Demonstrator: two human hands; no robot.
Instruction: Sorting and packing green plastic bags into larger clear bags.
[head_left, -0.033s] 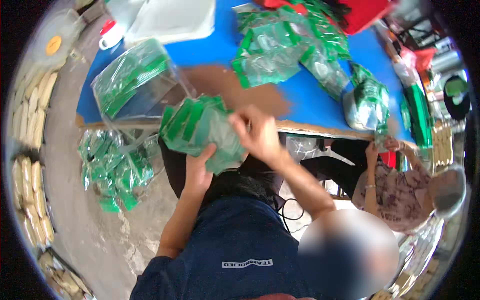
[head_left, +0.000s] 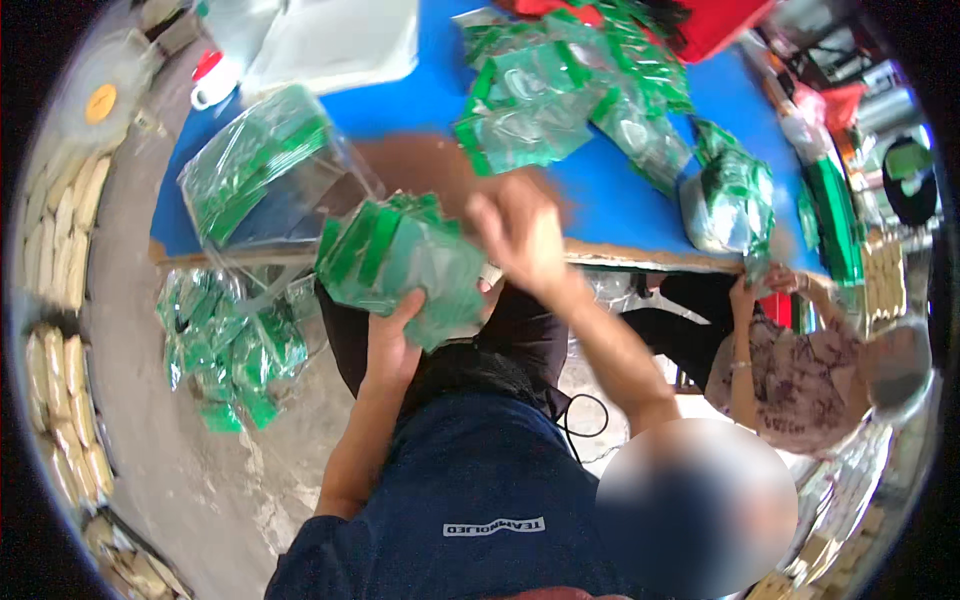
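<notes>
My left hand (head_left: 390,340) grips from below a thick bundle of green-and-clear plastic packets (head_left: 400,265), held at the near edge of the blue table (head_left: 620,190). My right hand (head_left: 520,235), blurred by motion, is on the bundle's upper right side with its fingers curled over the packets. Just left of the bundle, a clear bag filled with more green packets (head_left: 260,170) lies on the table. A loose heap of the same packets (head_left: 560,90) covers the far middle of the table.
Another clear bag of green packets (head_left: 225,340) sits on the grey floor at my left. A person in patterned clothes (head_left: 790,370) at the right holds a filled bag (head_left: 735,200). A white tray (head_left: 330,40) and red basket (head_left: 720,25) stand at the back. Pale packets (head_left: 60,230) line the left.
</notes>
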